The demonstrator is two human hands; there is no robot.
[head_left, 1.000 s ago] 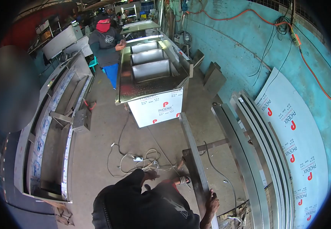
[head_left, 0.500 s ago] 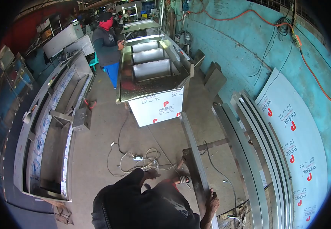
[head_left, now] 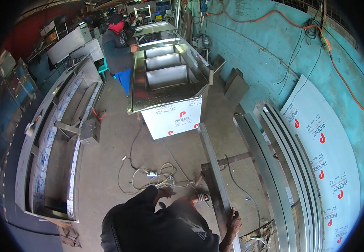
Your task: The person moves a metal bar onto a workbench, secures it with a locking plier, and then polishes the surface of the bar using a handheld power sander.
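Observation:
My right hand point(head_left: 233, 223) is closed around the right edge of a long, dark grey metal bar point(head_left: 213, 176), close to its near end. The bar rests on a low metal stand point(head_left: 205, 168) and points away toward the sink unit. Out of the dark left sleeve comes my left hand point(head_left: 165, 192), low in front of my body with the fingers loosely stretched. It seems to hold nothing, though part of it is hidden. Nearest to it are a coiled white cable point(head_left: 165, 170) on the floor and my sandalled foot point(head_left: 200, 197).
A stainless sink unit point(head_left: 135, 98) with several basins stands ahead, a person point(head_left: 115, 46) at its left side. Long metal channels point(head_left: 270, 185) lie to the right, beside a film-covered sheet point(head_left: 328, 168) against the wall. A long steel frame point(head_left: 26, 168) stands at left.
My hands and the metal bar hold their places. Beyond the sink unit, the other person's hand and body have shifted slightly.

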